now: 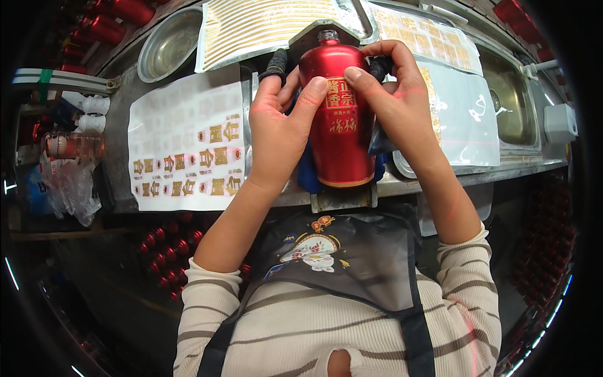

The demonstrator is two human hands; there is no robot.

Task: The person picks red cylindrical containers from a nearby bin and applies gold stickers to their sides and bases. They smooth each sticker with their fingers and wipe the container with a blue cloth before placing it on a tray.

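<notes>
A glossy red bottle point(344, 154) with a bare threaded neck lies tilted in front of me, its neck pointing away. It rests in a holder with blue padding point(308, 169) above a metal bracket. Gold characters and a gold-framed decal point(341, 94) show on its upper front. My left hand point(276, 119) is closed at the bottle's left side, its thumb on the decal's edge. My right hand point(405, 103) grips the right side, with the thumb pressed by the decal's upper right. Dark wraps cover some fingertips of both hands. The bottle hides part of the fingers.
A white sheet of gold decals point(182, 141) lies on the left of the metal counter. Beyond it are a metal basin point(169, 50) and a gold-striped sheet point(264, 28). To the right are a pale sheet point(468, 119) and a sink point(518, 119). Several red bottles point(166, 254) stand below.
</notes>
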